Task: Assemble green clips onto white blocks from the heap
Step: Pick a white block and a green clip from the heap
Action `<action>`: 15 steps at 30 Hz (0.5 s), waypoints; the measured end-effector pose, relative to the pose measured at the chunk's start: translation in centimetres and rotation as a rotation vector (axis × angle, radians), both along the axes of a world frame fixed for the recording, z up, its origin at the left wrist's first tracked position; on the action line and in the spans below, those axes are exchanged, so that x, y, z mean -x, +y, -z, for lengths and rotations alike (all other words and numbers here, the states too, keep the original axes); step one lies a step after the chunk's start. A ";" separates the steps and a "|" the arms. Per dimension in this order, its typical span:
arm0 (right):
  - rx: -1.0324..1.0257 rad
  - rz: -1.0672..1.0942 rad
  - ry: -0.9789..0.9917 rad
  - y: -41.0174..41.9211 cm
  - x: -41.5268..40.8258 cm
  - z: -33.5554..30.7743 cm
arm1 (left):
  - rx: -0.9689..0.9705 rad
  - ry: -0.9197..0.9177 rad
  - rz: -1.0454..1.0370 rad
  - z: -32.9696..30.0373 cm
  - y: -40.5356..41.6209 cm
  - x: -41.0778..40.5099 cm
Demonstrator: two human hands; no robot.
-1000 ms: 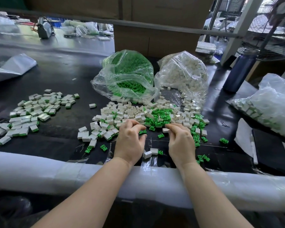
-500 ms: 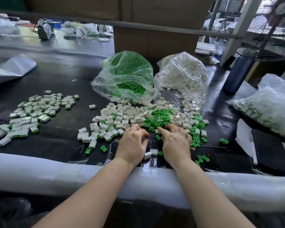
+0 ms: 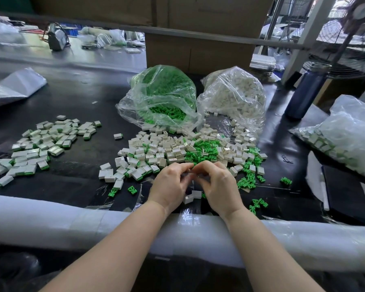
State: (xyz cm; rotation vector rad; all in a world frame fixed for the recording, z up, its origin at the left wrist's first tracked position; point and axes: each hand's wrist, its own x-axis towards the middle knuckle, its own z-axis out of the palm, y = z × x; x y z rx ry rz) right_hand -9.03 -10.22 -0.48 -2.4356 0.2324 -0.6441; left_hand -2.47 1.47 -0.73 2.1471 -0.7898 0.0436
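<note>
Now two bags (image 3: 160, 98) sit behind one heap (image 3: 177, 150); my left hand (image 3: 169, 186) and right hand (image 3: 219, 186), apart earlier, meet fingertip to fingertip, their grasp blurred beyond telling.

Two hands (image 3: 195, 184), three plastic bags (image 3: 158, 98), one bottle (image 3: 303, 91)

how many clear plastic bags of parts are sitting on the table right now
3: a bag of green clips behind the heap, a bag of white blocks beside it, a bag of assembled pieces at far right. Others may be out of view.
</note>
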 end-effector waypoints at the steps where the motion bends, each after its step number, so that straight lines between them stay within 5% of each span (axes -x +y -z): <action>1: -0.009 -0.009 0.011 0.0 0.0 0.0 | 0.015 0.032 -0.003 0.0 0.0 0.0; 8: 0.259 0.175 0.238 -0.8 -0.5 0.8 | 0.034 0.128 -0.063 0.1 0.2 -0.4; 15: 0.095 0.152 0.114 -0.8 -0.4 0.7 | -0.016 0.105 -0.008 0.1 0.2 -0.4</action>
